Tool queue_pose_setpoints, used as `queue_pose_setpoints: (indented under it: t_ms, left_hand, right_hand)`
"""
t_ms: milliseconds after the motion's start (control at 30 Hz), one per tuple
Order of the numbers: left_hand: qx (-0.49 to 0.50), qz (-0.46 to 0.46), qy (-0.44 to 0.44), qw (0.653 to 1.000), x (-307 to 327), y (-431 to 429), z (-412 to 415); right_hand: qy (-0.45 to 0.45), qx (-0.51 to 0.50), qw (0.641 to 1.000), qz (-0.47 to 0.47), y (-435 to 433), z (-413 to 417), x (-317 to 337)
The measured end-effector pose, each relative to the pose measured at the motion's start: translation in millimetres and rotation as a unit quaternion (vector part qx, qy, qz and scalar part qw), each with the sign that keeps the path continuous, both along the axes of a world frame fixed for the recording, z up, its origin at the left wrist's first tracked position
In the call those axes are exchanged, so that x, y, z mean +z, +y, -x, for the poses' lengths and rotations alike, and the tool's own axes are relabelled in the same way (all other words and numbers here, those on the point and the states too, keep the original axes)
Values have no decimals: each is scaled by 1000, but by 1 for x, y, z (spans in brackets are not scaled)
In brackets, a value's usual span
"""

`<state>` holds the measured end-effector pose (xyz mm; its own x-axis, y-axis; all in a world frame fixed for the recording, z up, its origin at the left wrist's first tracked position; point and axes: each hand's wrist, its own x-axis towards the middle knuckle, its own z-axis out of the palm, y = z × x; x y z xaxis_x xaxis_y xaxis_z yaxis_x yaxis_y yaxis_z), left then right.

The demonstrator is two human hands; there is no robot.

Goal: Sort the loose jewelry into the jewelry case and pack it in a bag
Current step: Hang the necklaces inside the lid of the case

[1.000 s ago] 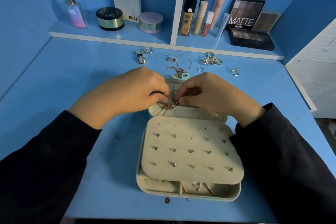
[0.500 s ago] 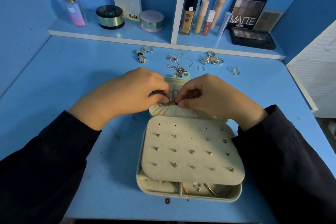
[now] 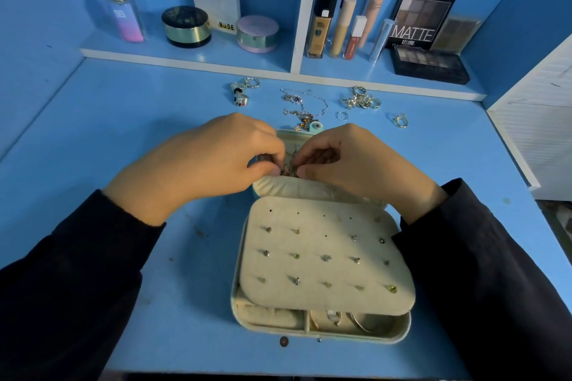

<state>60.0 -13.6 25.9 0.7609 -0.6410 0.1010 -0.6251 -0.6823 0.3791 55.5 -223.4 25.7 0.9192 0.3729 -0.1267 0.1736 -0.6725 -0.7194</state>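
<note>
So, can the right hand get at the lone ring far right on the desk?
Probably, once freed: the ring lies alone on open desk beyond the right hand, nothing between, but that hand is pinching jewelry.

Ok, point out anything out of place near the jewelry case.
Two strays lie on the desk just outside the jewelry case's near rim: a dark round bit and a tiny silver bead, easy to miss.

Matt cream velvety cloth jewelry case (image 3: 322, 260), shiny silver metal rings (image 3: 360, 101), smooth painted blue table (image 3: 123, 120).
</note>
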Motion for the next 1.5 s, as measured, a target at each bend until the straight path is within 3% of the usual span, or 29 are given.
queue_pose_setpoints:
  t_ms: [500,800,933,1133,1300,1500]
  left_hand:
    - [-8,-30,30,999,-1,-4,4]
    - [-5,-17,40,999,0,-1,3]
    - [1,4,23,1000,-1,1,0]
    - [-25,-4,-54,998,-8,-3,0]
    - [-36,-15,-25,999,-6,-4,3]
    - [-26,-19,2,999,-6,-5,2]
  right_hand:
    - [-39,42,997,46,9,1,0]
    - [12,81,996,23,3,1,7]
    - [7,22,1000,-14,-7,-1,10]
    - [-5,10,998,65,-5,3,7]
    - [4,42,994,98,-2,6,11]
    - [25,24,997,65,-7,4,12]
